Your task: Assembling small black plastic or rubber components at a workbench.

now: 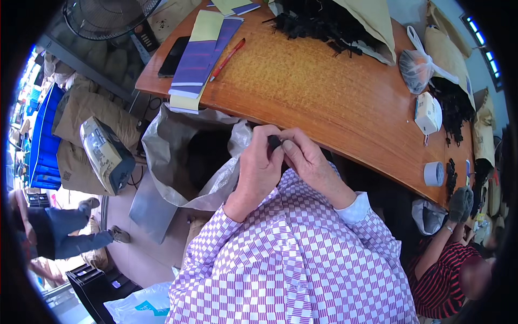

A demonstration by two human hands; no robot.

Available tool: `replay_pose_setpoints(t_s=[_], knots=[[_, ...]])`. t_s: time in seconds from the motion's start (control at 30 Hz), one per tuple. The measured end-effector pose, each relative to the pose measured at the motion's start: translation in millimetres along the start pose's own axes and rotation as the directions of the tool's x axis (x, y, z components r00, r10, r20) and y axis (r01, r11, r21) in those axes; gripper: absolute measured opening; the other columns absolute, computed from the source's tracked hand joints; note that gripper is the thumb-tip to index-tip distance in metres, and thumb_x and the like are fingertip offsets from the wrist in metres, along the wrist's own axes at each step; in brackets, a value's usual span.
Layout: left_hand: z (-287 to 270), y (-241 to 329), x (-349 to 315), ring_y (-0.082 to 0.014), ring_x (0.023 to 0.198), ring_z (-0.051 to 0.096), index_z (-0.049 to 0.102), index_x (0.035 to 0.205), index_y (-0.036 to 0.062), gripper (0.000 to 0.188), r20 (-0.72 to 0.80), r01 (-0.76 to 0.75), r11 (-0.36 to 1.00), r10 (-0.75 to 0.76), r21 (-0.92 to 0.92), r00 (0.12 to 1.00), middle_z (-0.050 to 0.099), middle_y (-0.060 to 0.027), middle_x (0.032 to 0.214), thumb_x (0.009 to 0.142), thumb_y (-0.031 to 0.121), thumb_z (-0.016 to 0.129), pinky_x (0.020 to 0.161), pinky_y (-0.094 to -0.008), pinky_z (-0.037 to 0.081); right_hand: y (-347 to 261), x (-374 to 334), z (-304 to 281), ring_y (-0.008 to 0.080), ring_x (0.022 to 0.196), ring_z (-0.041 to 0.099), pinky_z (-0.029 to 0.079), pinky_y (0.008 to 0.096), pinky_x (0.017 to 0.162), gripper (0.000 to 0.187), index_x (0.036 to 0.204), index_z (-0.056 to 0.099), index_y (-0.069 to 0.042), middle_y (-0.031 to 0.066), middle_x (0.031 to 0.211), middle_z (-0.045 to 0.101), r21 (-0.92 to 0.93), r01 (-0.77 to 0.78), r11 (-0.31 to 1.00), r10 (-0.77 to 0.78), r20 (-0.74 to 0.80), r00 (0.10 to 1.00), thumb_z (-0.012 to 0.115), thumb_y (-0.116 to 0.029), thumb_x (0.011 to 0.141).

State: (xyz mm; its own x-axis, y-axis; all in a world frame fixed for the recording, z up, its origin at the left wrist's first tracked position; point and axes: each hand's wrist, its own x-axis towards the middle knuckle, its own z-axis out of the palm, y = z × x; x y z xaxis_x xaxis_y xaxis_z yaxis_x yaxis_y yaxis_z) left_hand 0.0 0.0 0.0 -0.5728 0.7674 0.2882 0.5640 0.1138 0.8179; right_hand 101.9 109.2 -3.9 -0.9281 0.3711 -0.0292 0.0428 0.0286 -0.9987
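Close to my body, at the near edge of the wooden table, both my hands meet around a small black piece. My left hand has its fingers closed on it. The thumb and forefinger of my right hand pinch at its right side. Fingers cover much of the piece, so its exact kind cannot be made out. Just left of my hands, below the table edge, hangs an open white woven sack with a dark inside. A large paper sack spills black parts at the table's far side.
On the table's left lie a red pen, purple and yellow pads and a black phone. A tape roll, a white box and a knotted plastic bag are at right. People are at both sides.
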Motion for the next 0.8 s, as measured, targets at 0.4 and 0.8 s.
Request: replay_pose_setpoints(t_s=[0.4,0.8], knots=[[-8,0,27,-0.0090,0.064,0.056,0.045,0.134,0.0095,0.038,0.494,0.550,0.105,-0.324,-0.829,0.807,0.059,-0.0037,0.090,0.095,0.010,0.048,0.054,-0.0189,0.042,-7,5,-28,0.0022,0.051,0.044,0.033,0.0152,0.044,0.022,0.110,0.053,-0.005,-0.0020,0.080,0.057,0.305,-0.089,0.948,0.129,-0.112,0.985,0.055,-0.019,0.095],[1,6,50,-0.0120,0.074,0.060,0.044,0.132,0.0041,0.040,0.556,0.542,0.562,-0.166,-0.625,0.814,0.060,-0.0083,0.099,0.092,0.004,0.051,0.060,-0.0211,0.048,5,29,-57,0.0051,0.073,0.053,0.044,0.0203,0.063,0.016,0.100,0.055,-0.002,-0.0018,0.082,0.057,0.299,-0.116,0.947,0.113,0.029,0.993,0.058,-0.017,0.093]])
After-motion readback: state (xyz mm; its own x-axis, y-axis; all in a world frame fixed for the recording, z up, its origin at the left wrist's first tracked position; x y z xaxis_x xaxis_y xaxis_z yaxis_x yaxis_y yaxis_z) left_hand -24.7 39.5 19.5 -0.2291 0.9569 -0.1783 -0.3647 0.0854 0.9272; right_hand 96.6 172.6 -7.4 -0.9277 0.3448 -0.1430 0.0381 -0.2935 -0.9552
